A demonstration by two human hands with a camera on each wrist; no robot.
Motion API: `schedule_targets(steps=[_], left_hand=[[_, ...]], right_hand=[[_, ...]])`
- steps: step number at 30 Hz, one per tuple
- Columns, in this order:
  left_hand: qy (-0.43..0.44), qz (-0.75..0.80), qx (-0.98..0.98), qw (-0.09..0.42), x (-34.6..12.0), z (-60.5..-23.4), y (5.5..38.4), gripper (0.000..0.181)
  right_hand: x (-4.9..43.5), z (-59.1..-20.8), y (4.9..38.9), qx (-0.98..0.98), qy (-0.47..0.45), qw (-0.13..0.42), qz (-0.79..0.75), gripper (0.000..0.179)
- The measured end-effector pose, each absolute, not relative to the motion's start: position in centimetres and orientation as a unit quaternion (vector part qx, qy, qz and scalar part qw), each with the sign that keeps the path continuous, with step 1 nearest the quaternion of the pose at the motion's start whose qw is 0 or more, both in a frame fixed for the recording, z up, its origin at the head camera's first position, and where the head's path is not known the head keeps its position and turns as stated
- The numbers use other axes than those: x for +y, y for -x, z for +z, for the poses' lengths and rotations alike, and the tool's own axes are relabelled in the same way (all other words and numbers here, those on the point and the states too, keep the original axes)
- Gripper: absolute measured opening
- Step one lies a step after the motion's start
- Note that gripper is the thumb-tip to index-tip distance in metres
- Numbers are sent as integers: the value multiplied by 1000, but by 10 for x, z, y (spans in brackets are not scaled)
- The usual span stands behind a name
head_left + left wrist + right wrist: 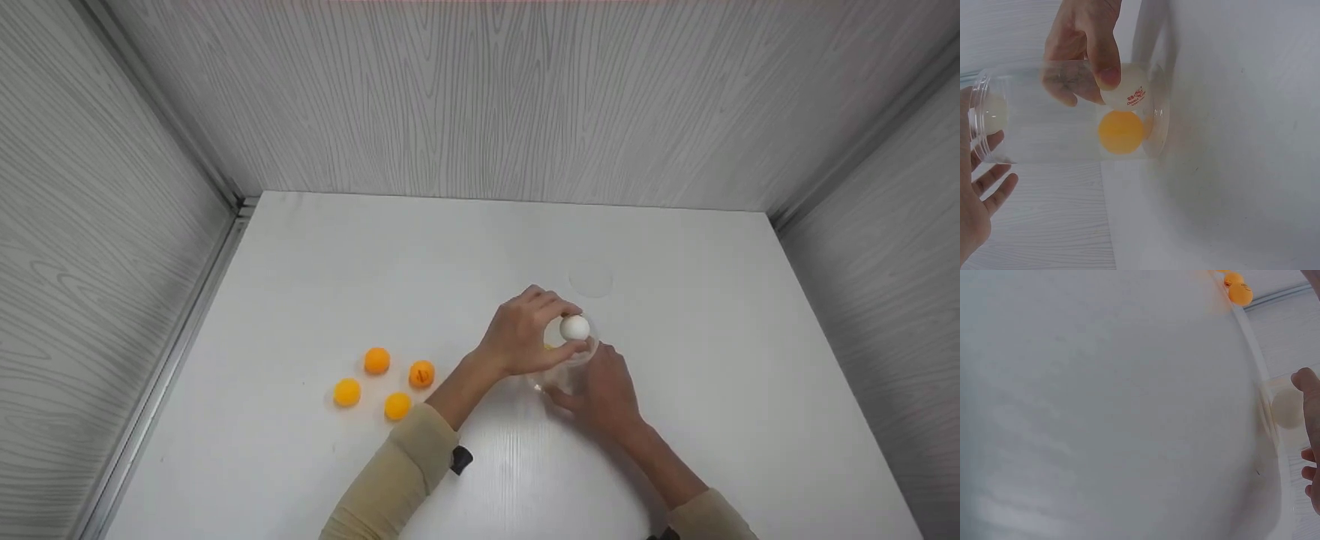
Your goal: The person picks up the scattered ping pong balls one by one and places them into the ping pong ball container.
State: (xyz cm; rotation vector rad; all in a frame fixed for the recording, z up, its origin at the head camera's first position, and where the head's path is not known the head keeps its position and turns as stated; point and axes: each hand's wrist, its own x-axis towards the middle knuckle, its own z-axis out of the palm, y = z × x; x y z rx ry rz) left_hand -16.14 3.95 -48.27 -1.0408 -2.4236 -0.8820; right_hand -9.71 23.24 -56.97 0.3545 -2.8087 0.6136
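My left hand pinches a white ping-pong ball between thumb and fingers, right at the mouth of a clear plastic jar. The jar stands upright on the table. My right hand holds it low on its side, fingers and thumb curled around the wall. Inside, at the bottom, are an orange ping-pong ball and a white ping-pong ball with red print, partly covered by the right thumb in the left wrist view.
Several orange ping-pong balls lie loose on the white table, left of the left forearm. Just beyond the jar lies a thin clear round disc. Grey wood-grain panels border the table at the back and both sides.
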Motion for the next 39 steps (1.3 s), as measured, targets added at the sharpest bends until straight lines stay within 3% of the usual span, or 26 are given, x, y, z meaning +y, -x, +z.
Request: schedule_targets(steps=[12, 32, 39], left_hand=[[375, -321, -852, 176, 40, -481, 162, 41], [385, -307, -852, 179, 30, -473, 159, 35], [389, -312, -847, 183, 22, -469, 157, 37]], right_hand=[[232, -571, 98, -960, -147, 142, 193, 76], [231, -570, 99, -963, -133, 138, 189, 88], [231, -569, 100, -963, -127, 132, 197, 85]])
